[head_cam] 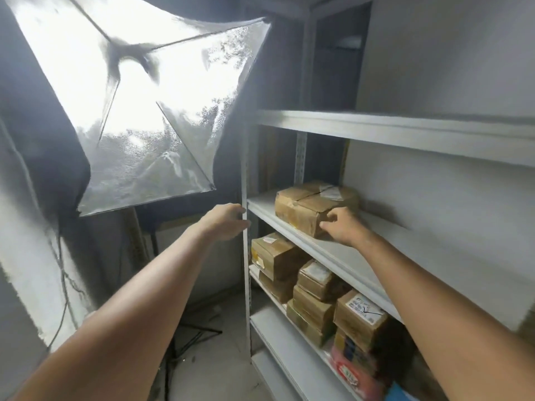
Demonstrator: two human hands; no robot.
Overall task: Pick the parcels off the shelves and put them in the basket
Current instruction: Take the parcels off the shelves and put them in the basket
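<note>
A brown taped parcel [307,206] lies on the middle shelf [405,250] of a white rack. My right hand [343,227] is at the parcel's near right corner, its curled fingers touching the cardboard. My left hand [227,221] is stretched out to the rack's front left post [246,285], fingers bent at the post beside the shelf edge. Several more brown parcels [312,287] are stacked on the shelf below. No basket is in view.
A large lit softbox [139,105] on a stand [173,342] hangs close to the left of the rack, cables trailing on the floor. The upper shelf [405,131] carries nothing visible. A red packet [356,369] lies at the lower right.
</note>
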